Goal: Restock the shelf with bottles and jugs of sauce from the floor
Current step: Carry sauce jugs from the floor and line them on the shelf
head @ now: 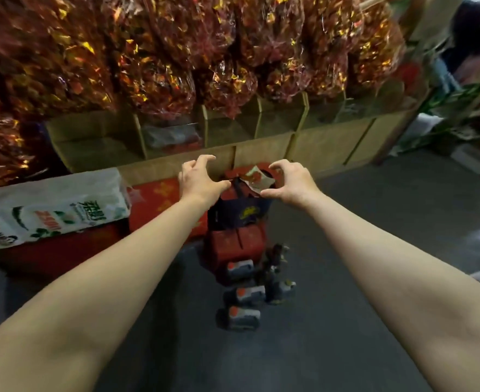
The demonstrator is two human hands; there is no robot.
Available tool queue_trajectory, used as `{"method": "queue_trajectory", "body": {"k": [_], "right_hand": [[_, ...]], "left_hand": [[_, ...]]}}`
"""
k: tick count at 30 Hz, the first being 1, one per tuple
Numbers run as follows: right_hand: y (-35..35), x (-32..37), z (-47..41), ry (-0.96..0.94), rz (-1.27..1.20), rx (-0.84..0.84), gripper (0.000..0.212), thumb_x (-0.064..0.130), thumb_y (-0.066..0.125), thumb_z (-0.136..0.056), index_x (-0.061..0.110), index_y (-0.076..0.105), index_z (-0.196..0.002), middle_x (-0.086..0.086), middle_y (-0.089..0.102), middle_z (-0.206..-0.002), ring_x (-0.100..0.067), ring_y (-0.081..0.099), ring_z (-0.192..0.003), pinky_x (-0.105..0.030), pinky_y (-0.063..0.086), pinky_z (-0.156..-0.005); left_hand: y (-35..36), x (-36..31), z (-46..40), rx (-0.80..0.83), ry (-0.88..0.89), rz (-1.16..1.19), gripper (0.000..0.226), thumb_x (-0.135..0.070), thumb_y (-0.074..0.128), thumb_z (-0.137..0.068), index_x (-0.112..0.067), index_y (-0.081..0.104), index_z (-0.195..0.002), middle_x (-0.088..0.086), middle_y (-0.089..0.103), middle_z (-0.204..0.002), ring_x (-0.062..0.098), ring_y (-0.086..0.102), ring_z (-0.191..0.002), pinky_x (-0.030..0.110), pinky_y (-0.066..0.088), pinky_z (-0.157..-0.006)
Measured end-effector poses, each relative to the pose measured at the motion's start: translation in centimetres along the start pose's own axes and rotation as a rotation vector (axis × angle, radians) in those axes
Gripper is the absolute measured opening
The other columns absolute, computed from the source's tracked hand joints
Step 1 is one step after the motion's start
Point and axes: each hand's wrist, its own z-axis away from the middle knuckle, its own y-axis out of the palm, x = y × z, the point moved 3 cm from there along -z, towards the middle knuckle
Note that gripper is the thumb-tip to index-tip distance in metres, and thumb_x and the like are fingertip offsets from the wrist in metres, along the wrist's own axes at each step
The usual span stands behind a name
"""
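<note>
both hands, left hand (pixel 198 179) and right hand (pixel 291 181), fingers spread and curled, hold nothing, above a dark bag (pixel 240 210); sauce jugs (pixel 243 292) lie on the floor (pixel 346 278) nearer the camera.

Sauce jugs (pixel 243 292): dark bodies, grey labels with red-orange spots, lying in a row on the grey floor (pixel 346 278), below and nearer than both hands. Smaller dark bottles (pixel 278 267) clustered just right of them; details blurred.
</note>
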Motion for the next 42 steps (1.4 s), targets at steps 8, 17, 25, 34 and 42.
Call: {"method": "queue_trajectory", "body": {"k": [8,17,25,34,42], "right_hand": [[3.3,-11.1,-1.9,-0.011,-0.039,0.151,0.075,0.048,0.086,-0.075,0.027,0.052,-0.139,-0.009,0.053,-0.137,-0.029,0.046,-0.132,-0.041,0.044,-0.104],[14.8,-23.4,0.1,0.174,-0.134,0.322,0.071,0.045,0.085,-0.076,0.024,0.053,-0.136,-0.009,0.056,-0.133,-0.028,0.051,-0.127,-0.038,0.046,-0.098],[32.1,-33.1,5.7,0.427,-0.202,0.472,0.074,0.046,0.083,-0.079,0.024,0.05,-0.141,-0.009,0.052,-0.141,-0.029,0.05,-0.132,-0.039,0.044,-0.103],[52.4,-41.6,8.7,0.579,-0.377,0.478,0.081,0.041,0.085,-0.079,0.026,0.045,-0.147,-0.009,0.053,-0.145,-0.025,0.051,-0.133,-0.035,0.043,-0.103],[66.3,-48.6,8.0,0.572,-0.545,0.495,0.102,0.034,0.085,-0.079,0.03,0.023,-0.16,-0.006,0.038,-0.158,-0.023,0.04,-0.143,-0.04,0.044,-0.105]], "left_hand": [[10.9,1.3,2.3,0.015,-0.176,-0.021,0.063,-0.038,0.081,-0.079,-0.034,0.052,-0.134,0.009,0.044,-0.139,0.031,0.041,-0.132,0.039,0.037,-0.109],[22.8,10.8,5.6,0.202,-0.362,-0.06,0.063,-0.04,0.079,-0.081,-0.034,0.05,-0.136,0.008,0.042,-0.142,0.03,0.04,-0.134,0.042,0.037,-0.11],[33.7,25.2,9.2,0.35,-0.539,-0.051,0.064,-0.037,0.082,-0.079,-0.029,0.053,-0.135,0.011,0.046,-0.137,0.031,0.047,-0.129,0.042,0.04,-0.109],[46.6,44.6,12.2,0.49,-0.569,-0.002,0.068,-0.046,0.08,-0.079,-0.03,0.051,-0.138,0.001,0.052,-0.143,0.025,0.05,-0.131,0.043,0.043,-0.108],[57.1,56.5,11.6,0.518,-0.497,0.233,0.091,-0.03,0.082,-0.081,-0.031,0.03,-0.155,-0.013,0.047,-0.148,0.006,0.045,-0.134,0.03,0.038,-0.113]]}}
